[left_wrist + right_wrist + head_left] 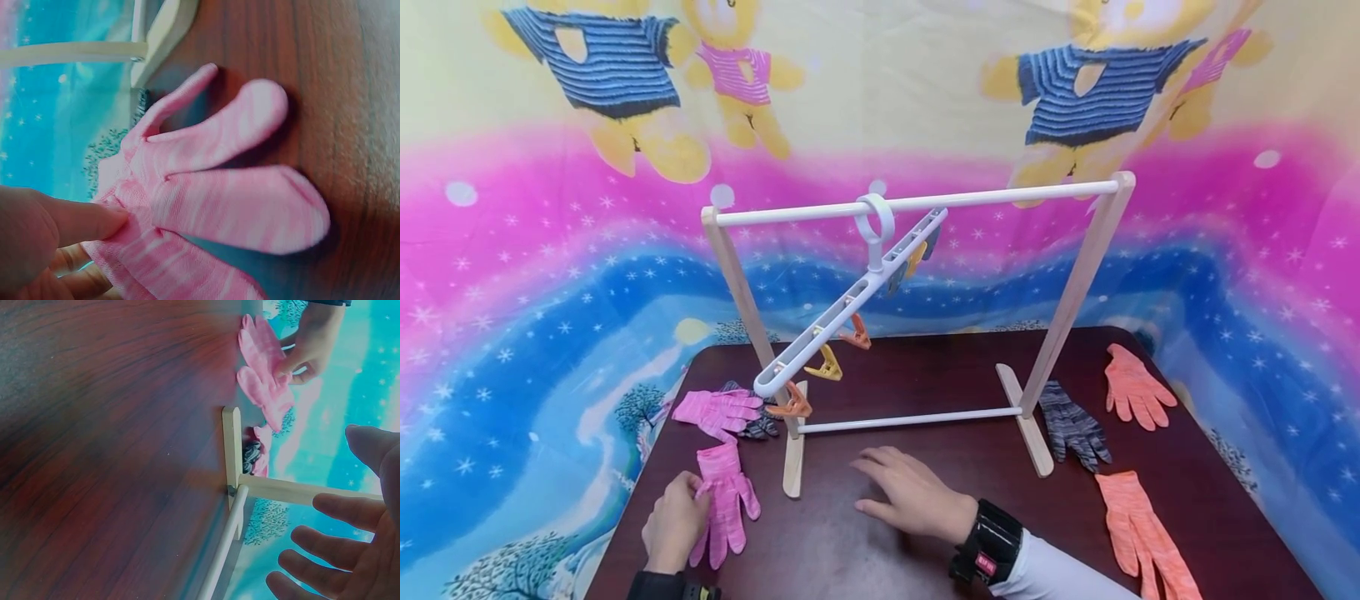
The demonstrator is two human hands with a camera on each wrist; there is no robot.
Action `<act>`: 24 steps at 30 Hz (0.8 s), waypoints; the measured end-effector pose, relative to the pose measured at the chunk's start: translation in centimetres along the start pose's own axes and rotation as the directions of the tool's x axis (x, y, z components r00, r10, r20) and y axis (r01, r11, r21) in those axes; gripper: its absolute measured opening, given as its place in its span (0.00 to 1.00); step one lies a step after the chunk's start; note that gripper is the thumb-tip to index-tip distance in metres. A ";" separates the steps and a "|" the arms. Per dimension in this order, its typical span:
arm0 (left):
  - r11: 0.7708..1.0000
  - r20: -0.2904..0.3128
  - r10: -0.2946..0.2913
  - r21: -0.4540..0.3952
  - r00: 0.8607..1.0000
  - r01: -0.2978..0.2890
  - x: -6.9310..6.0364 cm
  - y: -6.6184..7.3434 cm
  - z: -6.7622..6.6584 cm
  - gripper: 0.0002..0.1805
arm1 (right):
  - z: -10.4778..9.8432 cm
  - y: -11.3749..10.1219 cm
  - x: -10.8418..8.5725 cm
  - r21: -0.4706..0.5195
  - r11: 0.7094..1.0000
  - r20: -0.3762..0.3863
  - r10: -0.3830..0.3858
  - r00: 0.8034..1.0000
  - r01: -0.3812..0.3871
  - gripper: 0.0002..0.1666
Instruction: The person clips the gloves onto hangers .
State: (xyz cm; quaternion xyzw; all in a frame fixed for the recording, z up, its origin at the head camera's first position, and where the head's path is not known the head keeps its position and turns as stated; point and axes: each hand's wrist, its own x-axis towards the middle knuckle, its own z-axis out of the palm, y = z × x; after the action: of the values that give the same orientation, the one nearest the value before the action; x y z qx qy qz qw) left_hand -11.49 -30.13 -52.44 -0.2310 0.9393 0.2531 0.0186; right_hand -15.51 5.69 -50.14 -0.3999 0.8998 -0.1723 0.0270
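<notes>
My left hand [676, 518] pinches the edge of a pink striped glove [727, 500] at the table's front left. In the left wrist view the thumb or a finger presses on the glove [244, 206] near its side, and its fingers point away over the wood. My right hand [913, 493] hovers over the middle of the table with fingers spread, holding nothing. A second pink glove [718, 410] lies behind, partly over a dark grey glove [762, 427].
A wooden rack [1060, 317] with a white top bar [1000, 197] stands mid-table. From the bar hangs a grey clip hanger [820, 329] with orange and yellow clips, slanting toward me. On the right lie a grey glove [1071, 425] and two orange gloves [1135, 387].
</notes>
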 end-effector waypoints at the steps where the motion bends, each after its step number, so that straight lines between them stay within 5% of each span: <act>1: 1.000 -0.002 -0.003 -0.002 1.000 0.003 -0.1 0.2 -0.1 0.09 | 0.0 0.0 0.1 0.002 1.000 0.006 0.003 1.000 -0.003 0.34; 14: 0.994 -0.138 0.089 -0.045 0.986 -0.096 -2.3 2.2 -1.0 0.07 | -0.9 -0.7 0.9 -0.016 1.000 -0.028 -0.016 0.999 0.016 0.33; 24: 0.978 -0.183 0.175 -0.078 0.967 -0.192 -3.2 4.0 -1.0 0.07 | -1.4 -0.9 1.5 0.000 1.000 0.000 0.003 1.000 -0.003 0.34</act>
State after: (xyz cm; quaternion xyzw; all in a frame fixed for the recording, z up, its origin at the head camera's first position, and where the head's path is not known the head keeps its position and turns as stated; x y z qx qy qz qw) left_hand -10.32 -26.22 -49.17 -0.1651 0.9414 0.2770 -0.0987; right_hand -16.16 4.46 -48.41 -0.3985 0.9004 -0.1723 0.0273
